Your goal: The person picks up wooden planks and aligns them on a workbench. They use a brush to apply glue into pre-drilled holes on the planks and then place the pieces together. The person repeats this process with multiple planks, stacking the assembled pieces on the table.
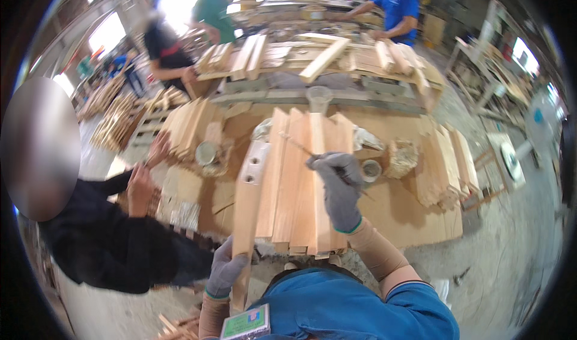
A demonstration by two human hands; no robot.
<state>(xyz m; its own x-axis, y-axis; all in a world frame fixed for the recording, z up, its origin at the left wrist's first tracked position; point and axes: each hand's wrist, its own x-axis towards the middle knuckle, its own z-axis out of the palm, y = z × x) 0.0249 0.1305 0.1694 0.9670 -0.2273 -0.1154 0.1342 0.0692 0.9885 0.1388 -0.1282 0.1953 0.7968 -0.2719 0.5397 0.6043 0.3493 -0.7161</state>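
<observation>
My left hand (226,269), in a grey glove, is closed around the lower part of a long wooden piece (246,205). This piece stands tilted up, with two round holes near its far end and a whitish, wet-looking patch around them. In its grey glove, my right hand (338,182) pinches a thin stick (294,143), perhaps a brush; its tip points left toward the holed end but is apart from it. Below the right hand lies a row of wooden pieces (291,190), side by side on the table. A cup (371,170) of pale material stands just right of that hand.
Cardboard (415,223) covers the table. More wooden pieces (445,166) are stacked at the right, others (186,127) at the left beside another cup (207,154). A clear plastic cup (319,98) stands behind. Close on my left is a co-worker (114,232); others work at a far bench.
</observation>
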